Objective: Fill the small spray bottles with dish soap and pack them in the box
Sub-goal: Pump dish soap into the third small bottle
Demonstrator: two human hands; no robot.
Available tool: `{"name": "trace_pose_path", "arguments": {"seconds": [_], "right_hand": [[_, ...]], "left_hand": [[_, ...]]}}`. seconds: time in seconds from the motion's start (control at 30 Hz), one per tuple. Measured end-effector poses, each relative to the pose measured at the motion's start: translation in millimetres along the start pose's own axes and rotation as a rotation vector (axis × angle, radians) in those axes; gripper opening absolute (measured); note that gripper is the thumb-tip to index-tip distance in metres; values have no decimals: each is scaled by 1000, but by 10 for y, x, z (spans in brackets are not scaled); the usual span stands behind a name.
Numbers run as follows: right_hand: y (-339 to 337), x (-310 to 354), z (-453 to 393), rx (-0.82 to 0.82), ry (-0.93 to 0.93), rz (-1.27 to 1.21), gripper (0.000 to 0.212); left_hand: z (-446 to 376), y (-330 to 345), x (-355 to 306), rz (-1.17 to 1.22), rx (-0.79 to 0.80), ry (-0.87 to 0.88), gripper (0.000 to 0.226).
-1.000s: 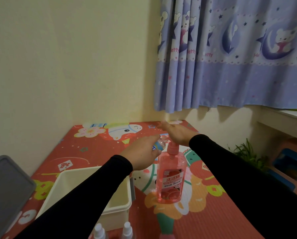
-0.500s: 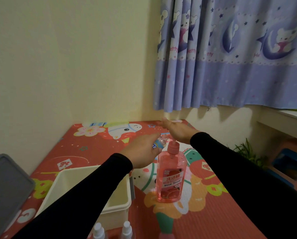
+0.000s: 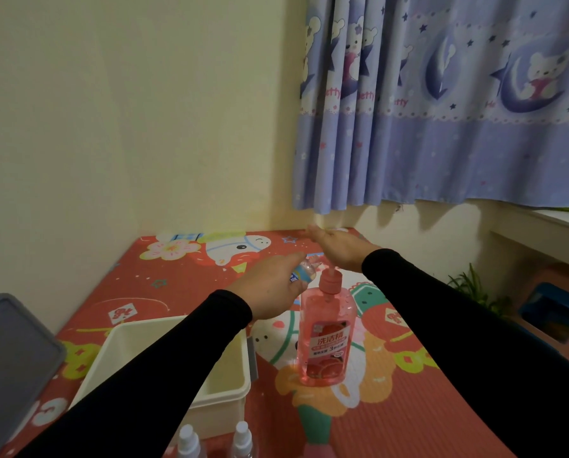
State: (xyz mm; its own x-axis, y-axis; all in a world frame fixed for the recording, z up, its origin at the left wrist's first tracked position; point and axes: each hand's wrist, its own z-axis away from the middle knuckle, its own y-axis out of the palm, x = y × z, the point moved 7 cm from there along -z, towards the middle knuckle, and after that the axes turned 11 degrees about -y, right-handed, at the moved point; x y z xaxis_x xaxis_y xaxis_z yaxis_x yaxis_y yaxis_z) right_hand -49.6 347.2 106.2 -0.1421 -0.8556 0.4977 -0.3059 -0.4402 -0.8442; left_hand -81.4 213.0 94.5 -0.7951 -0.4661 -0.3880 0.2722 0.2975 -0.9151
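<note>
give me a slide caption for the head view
Left hand holds a small bottle at the pink dish soap pump; right hand flat above.

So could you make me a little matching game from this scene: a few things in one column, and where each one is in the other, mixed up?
Things:
1. small bottle
2. pink soap bottle
3. cream box
4. grey lid

Places:
a. far left edge of the view
b. gripped in the left hand
c. under the left sleeve
d. upright on the mat, under the flat right hand

Pairs: 1-b, 2-d, 3-c, 4-a
</note>
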Motion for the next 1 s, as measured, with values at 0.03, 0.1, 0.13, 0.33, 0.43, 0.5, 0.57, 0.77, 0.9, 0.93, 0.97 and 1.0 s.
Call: {"name": "trace_pose_path", "arguments": {"seconds": [0.03,0.1,0.13,0.33,0.43,0.5,0.57,0.77,0.9,0.93,0.97,1.0], "right_hand": [[16,-13,5,-2,5,-19,62],[93,-51,10,1,19,-56,63],[133,-67,20,6,24,-60,63],[176,-76,25,29,35,-32,61],[83,-42,22,7,24,-71,63],[18,-18,2,-3,8,-60,65],[17,-20,-12,-11,0,-58,65],[191,-118,25,-2,36,-92,62],[164,-108,22,7,46,-98,64],[144,-94,20,10,43,-105,64],[113,-77,20,10,34,-105,64],[77,-63,12,7,24,-100,63]], "left_hand": [[3,10,3,2,-1,-1,55],[7,63,22,12,9,-9,56],[10,98,29,12,18,-11,57],[23,120,39,-8,31,-8,57],[9,70,28,10,26,-9,56],[-7,21,10,13,6,5,54],[-14,13,11,13,2,8,54],[6,139,45,-15,30,-8,56],[11,120,39,-3,40,-17,56],[13,99,37,7,36,-18,55],[14,69,28,12,25,-11,55],[7,38,17,13,12,-1,54]]}}
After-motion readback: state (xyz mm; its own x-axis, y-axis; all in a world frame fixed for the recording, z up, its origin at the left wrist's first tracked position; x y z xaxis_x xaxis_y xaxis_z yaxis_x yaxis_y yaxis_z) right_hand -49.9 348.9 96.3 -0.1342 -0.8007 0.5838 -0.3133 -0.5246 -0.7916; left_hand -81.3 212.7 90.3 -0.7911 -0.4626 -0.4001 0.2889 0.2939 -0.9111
